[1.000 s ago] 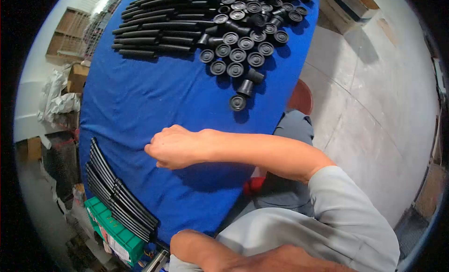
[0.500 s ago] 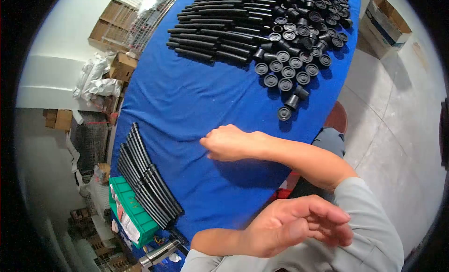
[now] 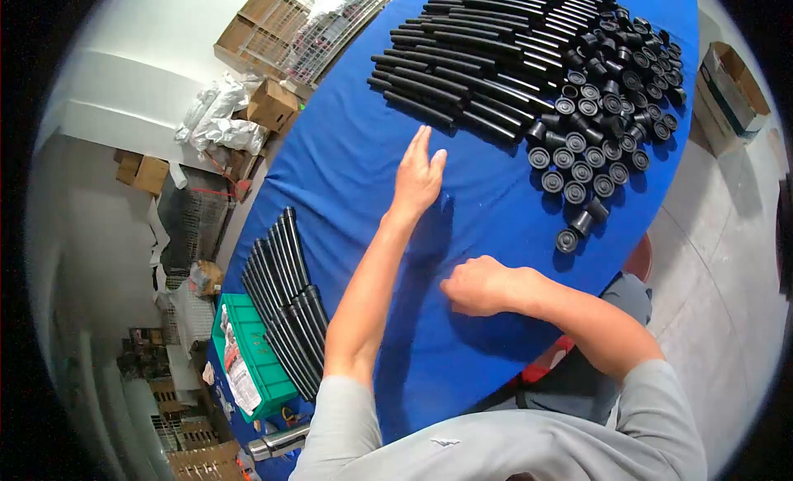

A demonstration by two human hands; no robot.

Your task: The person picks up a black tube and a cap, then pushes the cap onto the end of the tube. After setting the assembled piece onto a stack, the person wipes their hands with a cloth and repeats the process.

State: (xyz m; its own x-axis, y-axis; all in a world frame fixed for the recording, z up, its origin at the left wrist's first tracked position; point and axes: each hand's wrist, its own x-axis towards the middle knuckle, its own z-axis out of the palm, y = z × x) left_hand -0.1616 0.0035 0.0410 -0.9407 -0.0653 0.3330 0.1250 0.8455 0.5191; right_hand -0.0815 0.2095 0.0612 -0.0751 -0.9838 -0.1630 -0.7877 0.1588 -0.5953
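Observation:
My left hand [image 3: 420, 173] reaches over the blue cloth, its fingers extended and empty, with the fingertips just short of the lowest black tubes [image 3: 420, 109]. Nearer my body, my right hand [image 3: 477, 286] is curled over the cloth; whether anything is inside it is hidden. Many black rubber caps [image 3: 595, 157] lie in a loose spread right of the tubes, some upright and some on their sides. Another group of black tubes [image 3: 285, 303] is laid out at the left edge of the table.
A green bin [image 3: 263, 367] with papers sits at the table's left edge, a metal cylinder [image 3: 279, 443] below it. The table [image 3: 330, 183] wears a blue cloth. An open cardboard box [image 3: 731, 97] stands on the floor at right; boxes and wire racks [image 3: 334, 35] are beyond the left edge.
My left hand has swung from near my body out to the tubes, its fingers now straightened. My right hand stays curled over the cloth. The view has shifted, so the table appears further right.

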